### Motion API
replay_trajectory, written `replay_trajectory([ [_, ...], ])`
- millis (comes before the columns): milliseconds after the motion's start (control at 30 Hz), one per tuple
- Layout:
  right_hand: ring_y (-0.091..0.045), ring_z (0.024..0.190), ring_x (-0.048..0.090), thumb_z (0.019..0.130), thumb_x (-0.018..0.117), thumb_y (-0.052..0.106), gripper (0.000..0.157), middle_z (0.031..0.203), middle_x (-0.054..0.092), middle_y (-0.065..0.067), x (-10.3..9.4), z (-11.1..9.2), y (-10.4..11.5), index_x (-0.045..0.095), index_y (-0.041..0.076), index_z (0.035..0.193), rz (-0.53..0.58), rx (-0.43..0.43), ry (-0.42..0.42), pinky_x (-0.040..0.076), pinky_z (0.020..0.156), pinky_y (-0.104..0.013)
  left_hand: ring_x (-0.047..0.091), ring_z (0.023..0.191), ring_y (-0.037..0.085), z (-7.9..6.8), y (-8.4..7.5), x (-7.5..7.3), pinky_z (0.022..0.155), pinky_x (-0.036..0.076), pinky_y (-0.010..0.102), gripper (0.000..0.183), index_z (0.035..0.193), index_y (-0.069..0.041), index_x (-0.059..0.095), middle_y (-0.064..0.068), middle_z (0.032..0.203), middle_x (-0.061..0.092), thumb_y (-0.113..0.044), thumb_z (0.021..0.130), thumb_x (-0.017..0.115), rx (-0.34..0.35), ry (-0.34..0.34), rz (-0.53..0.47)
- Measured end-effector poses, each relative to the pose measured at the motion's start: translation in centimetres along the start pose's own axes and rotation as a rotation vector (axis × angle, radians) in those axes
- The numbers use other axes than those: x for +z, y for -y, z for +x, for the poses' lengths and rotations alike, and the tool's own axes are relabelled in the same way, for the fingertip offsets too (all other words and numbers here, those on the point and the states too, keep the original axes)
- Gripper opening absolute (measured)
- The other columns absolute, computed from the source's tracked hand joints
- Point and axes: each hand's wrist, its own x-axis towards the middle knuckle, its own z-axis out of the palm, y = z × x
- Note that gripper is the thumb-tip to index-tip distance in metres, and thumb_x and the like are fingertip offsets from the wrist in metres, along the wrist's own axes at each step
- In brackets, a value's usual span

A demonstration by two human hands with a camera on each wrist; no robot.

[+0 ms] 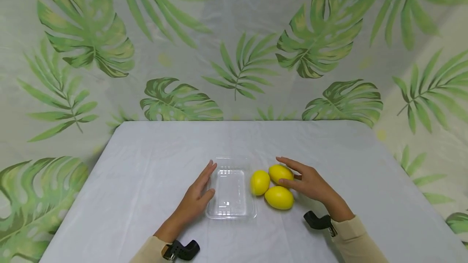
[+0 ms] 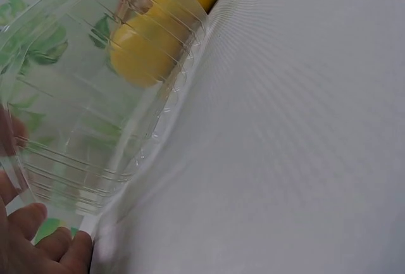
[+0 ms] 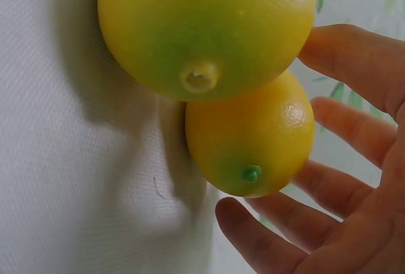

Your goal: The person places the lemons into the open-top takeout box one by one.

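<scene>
Nearest the right wrist camera looms one lemon (image 3: 209, 27), its top cropped from my feed. It partly hides a second lemon (image 3: 250, 135), which sits at the opened right hand (image 1: 308, 182); I can't tell whether those spread fingers touch the peel. Head-on, I find a third lemon (image 1: 260, 182) between the hands, just beside the clear container (image 1: 231, 192). Straight-fingered, the left hand (image 1: 195, 198) lies along that container's side, partly cut off in its own wrist view.

The white-covered table (image 1: 146, 173) carries one clear plastic container (image 1: 231, 194), and just beside it, on the right side, three yellow lemons (image 1: 279, 198) lie close together.
</scene>
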Motion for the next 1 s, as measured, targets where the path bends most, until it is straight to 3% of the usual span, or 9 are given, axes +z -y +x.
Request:
replay_trajectory([
  [167,-0.034,0.134,0.041,0.087,0.069,0.040,0.066,0.149,0.042,-0.005,0.1,0.2,0.0,0.045,0.019,0.145,-0.015,-0.001,0.000,0.044,0.099,-0.057,0.024,0.142,0.038,0.0,0.1,0.0,0.110,0.019,0.015,0.062,0.147,0.004,0.033,0.020,0.156,0.021,0.012,0.087,0.048,-0.005,-0.014,0.006],
  [400,-0.033,0.130,0.044,0.087,0.070,0.036,0.061,0.147,0.045,-0.007,0.5,0.1,-0.1,0.050,0.019,0.142,0.001,-0.002,-0.006,0.048,0.095,-0.055,0.022,0.144,0.026,-0.1,3.5,0.7,0.112,0.018,0.016,0.065,0.151,-0.007,0.031,0.010,0.158,0.020,0.008,0.090,0.049,-0.002,-0.025,0.023],
  [500,-0.034,0.131,0.044,0.088,0.070,0.035,0.057,0.146,0.045,-0.010,0.6,0.0,-0.1,0.053,0.018,0.140,0.003,-0.007,-0.013,0.050,0.093,-0.053,0.022,0.144,0.022,-0.1,4.1,0.8,0.113,0.019,0.020,0.066,0.152,-0.010,0.030,0.007,0.159,0.020,0.006,0.090,0.049,0.003,-0.021,0.030],
  [700,-0.034,0.129,0.046,0.088,0.069,0.036,0.054,0.143,0.049,-0.007,0.7,-0.2,-0.4,0.055,0.018,0.138,-0.004,0.012,-0.020,0.051,0.093,-0.050,0.023,0.144,0.021,-0.1,4.1,1.0,0.114,0.021,0.025,0.066,0.152,-0.010,0.031,0.012,0.158,0.021,0.004,0.090,0.049,0.012,-0.015,0.024],
  [900,-0.030,0.126,0.049,0.088,0.070,0.034,0.056,0.141,0.051,-0.005,0.9,0.0,-0.6,0.054,0.016,0.138,0.006,0.000,-0.017,0.052,0.092,-0.046,0.025,0.143,0.023,-0.2,4.2,1.0,0.113,0.020,0.019,0.067,0.152,-0.010,0.031,0.012,0.158,0.022,0.007,0.089,0.050,0.011,-0.031,0.033],
  [1000,-0.029,0.124,0.051,0.087,0.071,0.031,0.056,0.140,0.052,-0.004,0.7,0.1,-0.6,0.054,0.015,0.139,-0.015,-0.005,-0.021,0.053,0.091,-0.044,0.025,0.143,0.029,-0.1,2.4,0.6,0.113,0.021,0.022,0.065,0.150,-0.006,0.032,0.014,0.157,0.023,0.009,0.089,0.049,0.009,-0.028,0.036],
])
